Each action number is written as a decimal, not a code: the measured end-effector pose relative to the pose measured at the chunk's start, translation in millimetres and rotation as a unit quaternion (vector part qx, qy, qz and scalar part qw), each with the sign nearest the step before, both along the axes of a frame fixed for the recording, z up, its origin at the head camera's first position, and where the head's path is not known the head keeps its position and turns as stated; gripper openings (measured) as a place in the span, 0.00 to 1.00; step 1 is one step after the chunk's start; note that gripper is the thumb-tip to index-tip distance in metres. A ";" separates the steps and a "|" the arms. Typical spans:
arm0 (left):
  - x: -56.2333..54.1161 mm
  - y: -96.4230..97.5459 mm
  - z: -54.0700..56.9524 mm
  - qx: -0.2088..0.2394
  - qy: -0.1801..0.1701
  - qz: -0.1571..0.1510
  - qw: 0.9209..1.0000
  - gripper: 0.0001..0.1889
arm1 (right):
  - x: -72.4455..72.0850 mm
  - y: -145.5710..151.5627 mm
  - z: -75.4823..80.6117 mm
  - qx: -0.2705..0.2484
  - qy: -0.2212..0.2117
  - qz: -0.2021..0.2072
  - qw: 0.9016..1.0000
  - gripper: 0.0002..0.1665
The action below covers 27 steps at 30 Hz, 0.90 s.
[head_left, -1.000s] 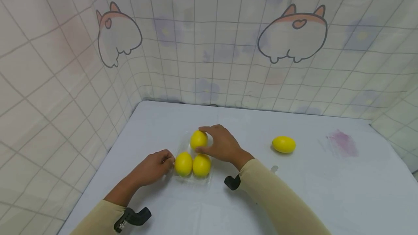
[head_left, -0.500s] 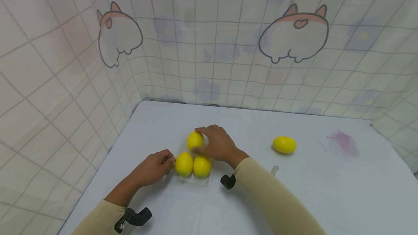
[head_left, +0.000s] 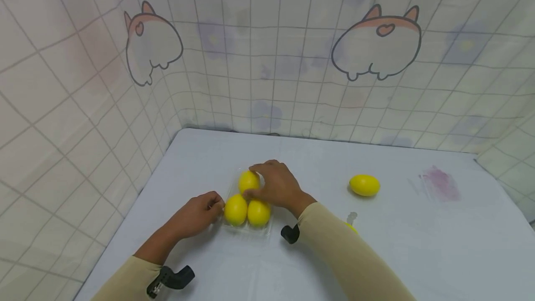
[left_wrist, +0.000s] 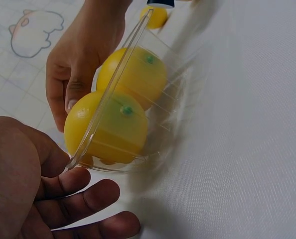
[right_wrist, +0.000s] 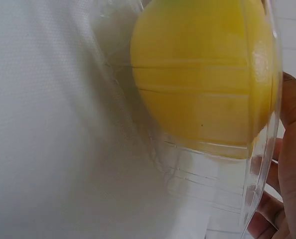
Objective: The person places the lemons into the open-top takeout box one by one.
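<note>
My right hand [head_left: 277,185] holds a yellow lemon [head_left: 248,181] at the back left of a clear plastic tray [head_left: 250,231]. Two more lemons sit in the front of the tray: one at the left [head_left: 236,210], the other at the right [head_left: 259,212]. My left hand [head_left: 199,215] pinches the tray's left rim between thumb and index finger. In the left wrist view, the clear wall [left_wrist: 160,132] shows the green tips of two lemons, while that hand's other fingers lie beneath the rim. The right wrist view has a lemon [right_wrist: 203,79] large behind the plastic.
Another lemon [head_left: 364,185] lies on the white table [head_left: 401,240] to the right. A yellow edge of one more [head_left: 351,228] peeks out from behind the right sleeve [head_left: 351,254]. Patterned curtain walls [head_left: 267,82] stand behind and at the left.
My right hand has shifted slightly left with its lemon, which now sits lower in the tray. A yellow edge has come into sight beside the right sleeve. The left hand stays put.
</note>
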<state>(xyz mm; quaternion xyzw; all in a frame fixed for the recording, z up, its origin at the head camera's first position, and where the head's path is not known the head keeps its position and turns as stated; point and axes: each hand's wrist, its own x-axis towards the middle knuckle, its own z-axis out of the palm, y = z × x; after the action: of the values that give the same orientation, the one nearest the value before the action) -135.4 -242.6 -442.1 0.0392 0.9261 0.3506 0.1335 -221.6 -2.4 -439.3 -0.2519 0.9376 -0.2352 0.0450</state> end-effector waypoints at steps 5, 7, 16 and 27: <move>-0.3 0.2 -0.7 0.001 -0.002 0.003 1.000 0.08 | -0.2 0.0 0.9 0.011 0.009 0.004 1.000 0.38; -0.1 0.0 -1.0 0.004 -0.001 0.003 1.000 0.08 | 0.0 0.1 1.6 0.016 0.012 0.009 1.000 0.34; 0.1 1.4 -1.6 0.003 0.002 0.003 1.000 0.07 | 2.7 9.2 8.2 -0.010 0.007 0.023 1.000 0.26; 0.1 0.5 -0.6 -0.008 0.003 0.002 1.000 0.08 | 2.9 46.7 13.3 -0.040 0.025 0.011 0.999 0.26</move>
<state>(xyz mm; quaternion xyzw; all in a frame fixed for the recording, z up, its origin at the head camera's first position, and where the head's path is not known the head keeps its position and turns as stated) -135.3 -242.0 -442.7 0.0370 0.9294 0.3433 0.1301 -218.7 44.2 -426.0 -0.2698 0.9256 -0.2652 0.0141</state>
